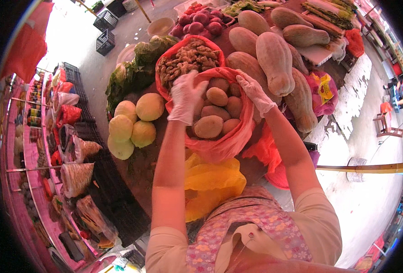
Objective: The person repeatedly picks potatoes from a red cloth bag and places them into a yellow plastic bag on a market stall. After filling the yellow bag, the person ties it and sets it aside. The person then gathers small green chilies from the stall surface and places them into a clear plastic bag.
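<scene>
A red plastic bag [218, 146] of potatoes [209, 126] stands before me, its mouth spread wide. My left hand [187, 99], in a thin translucent glove, is at the bag's left side. It is blurred, with the thumb over the potatoes and the fingers towards the ginger; whether it grips the rim is unclear. My gloved right hand [254, 90] holds the rim on the right. Just beyond, a second red bag [159, 80] is heaped with ginger root [191, 58]. A yellow mesh sack [215, 181] lies between the potato bag and my apron [211, 235].
Pale round vegetables [143, 133] and leafy greens [129, 78] sit left. Large tan squashes [274, 61] crowd the right, beside a pink bag [322, 92]. Purple onions [201, 24] lie farther back. Packed goods line the pink shelves [44, 150] at left; black crates [106, 42] stand on the floor.
</scene>
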Action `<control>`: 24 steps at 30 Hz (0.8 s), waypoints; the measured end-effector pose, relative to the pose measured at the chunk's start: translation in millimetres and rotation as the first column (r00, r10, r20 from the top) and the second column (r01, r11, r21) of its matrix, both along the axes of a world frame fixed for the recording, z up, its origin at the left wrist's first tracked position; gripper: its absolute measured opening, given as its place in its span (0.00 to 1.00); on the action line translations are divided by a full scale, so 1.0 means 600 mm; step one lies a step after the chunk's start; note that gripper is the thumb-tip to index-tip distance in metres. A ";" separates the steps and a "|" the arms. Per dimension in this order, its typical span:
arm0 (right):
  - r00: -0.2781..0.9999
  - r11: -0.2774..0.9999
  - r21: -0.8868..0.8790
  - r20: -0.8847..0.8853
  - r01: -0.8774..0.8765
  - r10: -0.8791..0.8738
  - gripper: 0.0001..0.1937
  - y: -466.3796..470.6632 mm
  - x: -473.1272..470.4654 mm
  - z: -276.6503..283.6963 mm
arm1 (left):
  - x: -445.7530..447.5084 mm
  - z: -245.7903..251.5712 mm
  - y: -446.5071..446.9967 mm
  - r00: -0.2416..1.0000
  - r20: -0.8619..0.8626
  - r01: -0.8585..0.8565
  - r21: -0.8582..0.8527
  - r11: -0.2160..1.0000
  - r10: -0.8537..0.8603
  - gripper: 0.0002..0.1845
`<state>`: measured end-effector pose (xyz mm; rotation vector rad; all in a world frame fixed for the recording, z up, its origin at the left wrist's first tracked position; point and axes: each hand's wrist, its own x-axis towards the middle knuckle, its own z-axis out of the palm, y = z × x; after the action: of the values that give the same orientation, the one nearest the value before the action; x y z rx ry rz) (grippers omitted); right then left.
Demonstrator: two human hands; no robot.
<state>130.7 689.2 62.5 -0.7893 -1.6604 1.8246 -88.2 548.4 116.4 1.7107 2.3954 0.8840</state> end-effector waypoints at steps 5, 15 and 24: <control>0.993 0.891 -0.448 -0.114 -0.076 0.027 0.27 -0.008 -0.010 -0.022 | -0.060 -0.040 -0.122 0.917 0.359 -0.201 0.039 0.979 0.174 0.45; 0.956 0.959 0.173 -0.151 -0.224 0.250 0.17 -0.258 0.110 0.188 | 0.087 -0.005 -0.559 0.241 0.971 -0.014 -0.009 1.000 0.012 0.13; 0.539 0.535 0.111 0.324 -0.837 0.777 0.13 -0.663 -0.003 -0.118 | 0.266 -0.345 -0.710 0.931 0.332 0.014 -0.453 0.891 0.154 0.15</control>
<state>129.1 291.6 -8.4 -0.0449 -2.6820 2.0421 71.6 122.3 -90.5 1.1796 2.1964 0.5281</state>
